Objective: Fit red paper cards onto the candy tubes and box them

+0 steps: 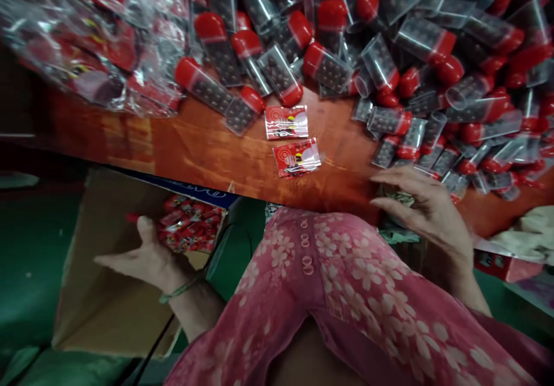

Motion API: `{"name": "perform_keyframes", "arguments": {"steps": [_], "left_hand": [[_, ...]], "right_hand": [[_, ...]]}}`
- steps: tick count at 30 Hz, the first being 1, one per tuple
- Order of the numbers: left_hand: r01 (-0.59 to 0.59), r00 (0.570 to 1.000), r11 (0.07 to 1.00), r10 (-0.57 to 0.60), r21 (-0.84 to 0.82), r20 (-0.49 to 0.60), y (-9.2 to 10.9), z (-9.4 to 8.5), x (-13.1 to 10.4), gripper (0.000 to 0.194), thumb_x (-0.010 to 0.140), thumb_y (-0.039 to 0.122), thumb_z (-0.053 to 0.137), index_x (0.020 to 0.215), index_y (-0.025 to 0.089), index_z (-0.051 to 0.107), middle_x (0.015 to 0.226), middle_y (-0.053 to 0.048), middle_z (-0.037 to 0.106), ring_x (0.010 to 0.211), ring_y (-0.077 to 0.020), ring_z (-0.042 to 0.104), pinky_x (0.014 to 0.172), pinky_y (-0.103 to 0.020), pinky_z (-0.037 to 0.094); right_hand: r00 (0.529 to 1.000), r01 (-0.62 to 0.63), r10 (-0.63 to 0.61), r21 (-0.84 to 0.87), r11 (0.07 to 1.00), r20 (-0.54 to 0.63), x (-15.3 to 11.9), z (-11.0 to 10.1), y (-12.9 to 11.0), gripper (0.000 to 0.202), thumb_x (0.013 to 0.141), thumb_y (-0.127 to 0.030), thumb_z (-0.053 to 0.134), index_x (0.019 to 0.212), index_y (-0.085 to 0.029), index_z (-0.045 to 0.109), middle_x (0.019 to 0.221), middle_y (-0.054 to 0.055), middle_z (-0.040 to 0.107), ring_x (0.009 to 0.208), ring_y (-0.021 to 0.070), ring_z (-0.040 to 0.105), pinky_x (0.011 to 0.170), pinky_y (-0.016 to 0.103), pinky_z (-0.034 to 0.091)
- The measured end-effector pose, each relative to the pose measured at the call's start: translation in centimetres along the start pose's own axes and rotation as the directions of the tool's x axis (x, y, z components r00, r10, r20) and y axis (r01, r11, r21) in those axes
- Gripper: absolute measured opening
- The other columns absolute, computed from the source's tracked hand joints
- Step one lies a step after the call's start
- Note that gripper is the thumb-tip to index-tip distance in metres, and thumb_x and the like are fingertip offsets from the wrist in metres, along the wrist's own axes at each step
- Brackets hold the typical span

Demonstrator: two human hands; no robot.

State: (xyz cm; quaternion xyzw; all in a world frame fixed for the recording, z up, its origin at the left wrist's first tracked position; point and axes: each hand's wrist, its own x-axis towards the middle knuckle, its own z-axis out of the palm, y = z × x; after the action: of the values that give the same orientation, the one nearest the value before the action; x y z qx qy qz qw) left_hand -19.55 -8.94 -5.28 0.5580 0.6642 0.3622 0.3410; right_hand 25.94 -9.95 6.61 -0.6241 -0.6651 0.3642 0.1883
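hanging over the cardboard carton point(93, 259), your left hand point(149, 256) is splayed, no hold visible; your right hand point(435, 213), its grasp wide and apparently empty, is beside red-capped pellet tubes point(387, 120) heaped on the table point(208, 155). careless brushing could roll some off.

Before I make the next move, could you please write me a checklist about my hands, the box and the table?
1. Left hand open: ok, spread at the cardboard box.
2. Right hand open: ok, by the edge of the table.
3. Box open: ok, red packets show inside.
4. Upper wrapper and lower wrapper apart: ok, a narrow gap lies between them.
5. Red-capped tubes in order: not ok, they lie jumbled.
6. Wrappers filled: cannot tell, their printed fronts hide it.
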Motion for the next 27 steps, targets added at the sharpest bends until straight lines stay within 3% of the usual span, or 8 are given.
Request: {"name": "perform_keyframes", "arguments": {"steps": [4, 6, 7, 9, 11, 15, 22, 27], "left_hand": [[-0.168, 0.882, 0.974, 0.218, 0.152, -0.419, 6.1, 4.8, 0.2, 0.052, 0.094, 0.033, 0.068, 0.140, 0.051, 0.053, 0.143, 0.013, 0.063, 0.136, -0.0222, 0.059, 0.113, -0.050, 0.052], [-0.238, 0.965, 0.971, 0.236, -0.004, -0.115, 10.6, 9.1, 1.0, 0.035, 0.098, 0.034, 0.061, 0.132, 0.038, 0.064, 0.113, 0.002, 0.076, 0.093, -0.0176, 0.074, 0.083, -0.040, 0.064], [-0.342, 0.934, 0.938, 0.347, -0.062, 0.088, 12.7, 11.5, 1.3, 0.035, 0.097, 0.036, 0.063, 0.132, 0.031, 0.064, 0.103, 0.001, 0.076, 0.084, -0.0159, 0.073, 0.077, -0.035, 0.063], [-0.592, 0.658, 0.776, 0.621, -0.216, 0.427, 16.3, 16.4, 1.6, 0.042, 0.099, 0.046, 0.060, 0.131, 0.019, 0.062, 0.107, -0.004, 0.076, 0.082, -0.0144, 0.071, 0.080, -0.031, 0.061], [-0.734, 0.405, 0.624, 0.720, -0.268, 0.564, 18.6, 20.9, 1.0, 0.048, 0.100, 0.049, 0.055, 0.128, 0.010, 0.061, 0.120, -0.013, 0.072, 0.103, -0.0206, 0.070, 0.092, -0.035, 0.057], [-0.887, 0.198, 0.440, 0.640, -0.143, 0.743, 20.0, 27.0, -1.5, 0.034, 0.106, 0.023, 0.041, 0.129, 0.006, 0.059, 0.119, -0.016, 0.069, 0.108, -0.0257, 0.065, 0.085, -0.038, 0.048], [-0.912, 0.208, 0.397, 0.669, -0.106, 0.714, 19.0, 29.2, -2.9, 0.039, 0.105, 0.013, 0.026, 0.104, 0.011, 0.065, 0.094, -0.012, 0.070, 0.088, -0.0230, 0.067, 0.071, -0.036, 0.038], [-0.855, 0.265, 0.495, 0.676, -0.157, 0.688, 18.8, 30.5, -2.8, 0.050, 0.108, 0.042, 0.031, 0.093, 0.013, 0.069, 0.077, -0.013, 0.068, 0.076, -0.0247, 0.068, 0.063, -0.035, 0.035]], "right_hand": [[0.994, -0.109, 0.107, -0.454, 0.884, -0.030, -4.1, -1.3, 2.5, 0.049, 0.096, -0.042, 0.062, 0.140, -0.020, 0.060, 0.133, 0.016, 0.065, 0.119, 0.0351, 0.059, 0.100, 0.054, 0.052], [0.988, -0.148, 0.148, -0.577, 0.803, -0.049, -5.4, -0.6, 3.5, 0.053, 0.098, -0.037, 0.058, 0.146, -0.015, 0.054, 0.136, 0.019, 0.062, 0.116, 0.0357, 0.057, 0.097, 0.054, 0.051], [0.985, -0.165, 0.160, -0.623, 0.765, -0.065, -5.9, -0.1, 4.0, 0.052, 0.099, -0.034, 0.055, 0.147, -0.014, 0.052, 0.137, 0.020, 0.062, 0.114, 0.0354, 0.056, 0.095, 0.053, 0.050], [0.981, -0.195, 0.158, -0.680, 0.707, -0.117, -6.6, 1.0, 5.2, 0.046, 0.099, -0.027, 0.050, 0.144, -0.017, 0.055, 0.132, 0.017, 0.065, 0.109, 0.0338, 0.055, 0.090, 0.050, 0.047], [0.978, -0.204, 0.119, -0.698, 0.686, -0.169, -6.9, 1.8, 6.4, 0.041, 0.099, -0.021, 0.047, 0.137, -0.020, 0.061, 0.120, 0.014, 0.070, 0.102, 0.0312, 0.054, 0.084, 0.045, 0.043], [0.972, -0.160, -0.017, -0.709, 0.686, -0.236, -7.0, 2.4, 8.8, 0.027, 0.097, -0.017, 0.048, 0.111, -0.019, 0.071, 0.090, 0.011, 0.067, 0.087, 0.0263, 0.050, 0.074, 0.039, 0.036], [0.924, -0.089, -0.182, -0.651, 0.754, -0.337, -6.4, 2.2, 10.5, 0.022, 0.095, -0.028, 0.061, 0.074, -0.023, 0.061, 0.065, 0.001, 0.050, 0.071, 0.0212, 0.045, 0.069, 0.035, 0.037], [0.893, -0.001, -0.246, -0.547, 0.837, -0.378, -6.3, 1.1, 9.7, 0.023, 0.089, -0.027, 0.072, 0.073, -0.026, 0.055, 0.061, -0.001, 0.051, 0.061, 0.0208, 0.049, 0.059, 0.035, 0.042]]}}
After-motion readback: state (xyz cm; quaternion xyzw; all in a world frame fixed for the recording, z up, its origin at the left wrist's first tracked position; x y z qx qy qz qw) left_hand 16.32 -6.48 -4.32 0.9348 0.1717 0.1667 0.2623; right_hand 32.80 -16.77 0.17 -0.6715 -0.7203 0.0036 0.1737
